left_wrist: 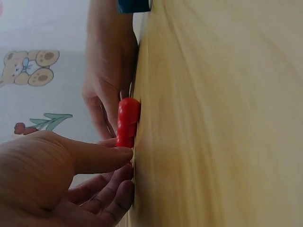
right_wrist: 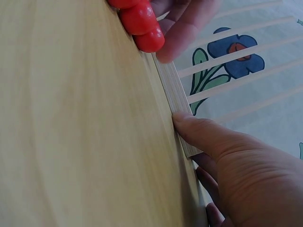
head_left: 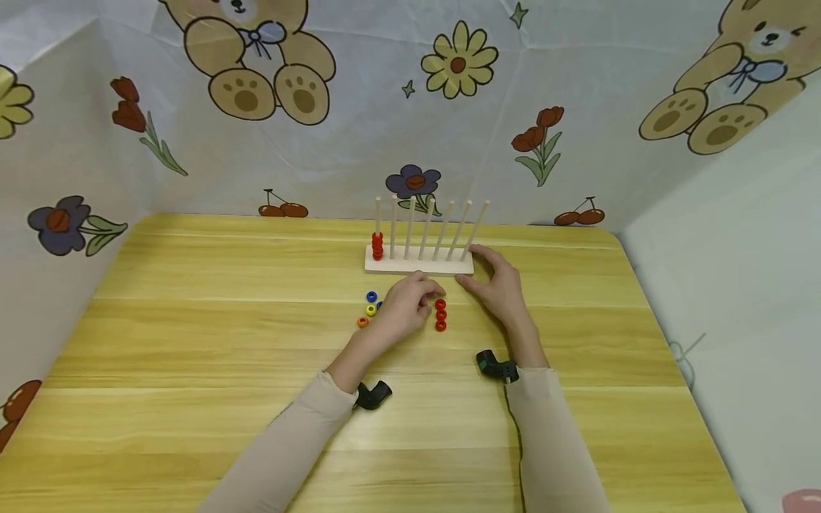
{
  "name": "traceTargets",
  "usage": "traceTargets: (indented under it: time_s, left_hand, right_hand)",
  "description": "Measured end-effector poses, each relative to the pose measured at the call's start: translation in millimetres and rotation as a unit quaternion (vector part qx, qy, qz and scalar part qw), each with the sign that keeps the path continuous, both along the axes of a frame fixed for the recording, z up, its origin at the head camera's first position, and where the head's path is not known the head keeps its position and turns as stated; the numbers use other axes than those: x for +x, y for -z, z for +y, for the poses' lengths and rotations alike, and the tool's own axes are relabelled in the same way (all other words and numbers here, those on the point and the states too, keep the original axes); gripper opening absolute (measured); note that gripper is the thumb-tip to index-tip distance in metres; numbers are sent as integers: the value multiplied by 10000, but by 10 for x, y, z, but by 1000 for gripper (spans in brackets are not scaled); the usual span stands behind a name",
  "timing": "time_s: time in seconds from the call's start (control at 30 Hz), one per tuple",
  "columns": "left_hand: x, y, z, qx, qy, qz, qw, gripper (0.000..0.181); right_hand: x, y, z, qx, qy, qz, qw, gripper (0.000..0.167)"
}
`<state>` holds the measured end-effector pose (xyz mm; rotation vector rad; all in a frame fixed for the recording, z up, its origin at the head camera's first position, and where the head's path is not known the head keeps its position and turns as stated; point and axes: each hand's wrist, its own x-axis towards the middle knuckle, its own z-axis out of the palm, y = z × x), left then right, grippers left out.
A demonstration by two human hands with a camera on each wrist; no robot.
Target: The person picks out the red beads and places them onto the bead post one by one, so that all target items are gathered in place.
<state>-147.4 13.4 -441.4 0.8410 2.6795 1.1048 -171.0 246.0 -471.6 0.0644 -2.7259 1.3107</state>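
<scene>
A pale wooden peg rack [head_left: 420, 266] stands on the table, several upright pegs along its base. Red beads [head_left: 377, 246] are stacked on its leftmost peg. With thumb in front and fingers around the end, my right hand [head_left: 499, 285] grips the base's right end; the right wrist view shows the thumb [right_wrist: 203, 130] on the base. Three red beads [head_left: 440, 314] lie in a row on the table before the rack. Just left of them hovers my left hand [head_left: 407, 306], fingers loosely bent, no bead visible between them. In the left wrist view its thumb [left_wrist: 102, 158] is close to the red beads [left_wrist: 127, 123].
Blue [head_left: 372, 296], yellow [head_left: 370, 310] and orange [head_left: 363, 322] beads lie left of my left hand, which partly hides another blue one. A printed cloth [head_left: 359, 157] hangs behind the table's [head_left: 224, 356] far edge. Black wrist cameras [head_left: 497, 365] sit at both wrists.
</scene>
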Motion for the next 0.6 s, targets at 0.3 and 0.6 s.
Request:
traceTargets:
  time_s: [0.3, 0.6]
  left_hand:
    - [24, 38, 18, -31, 109, 12, 9999, 25]
    - [-5, 4, -11, 167, -89, 78, 9998, 15]
  right_hand:
    - [4, -6, -5, -23, -22, 13, 10000, 65]
    - [13, -21, -9, -46, -13, -40, 10000, 65]
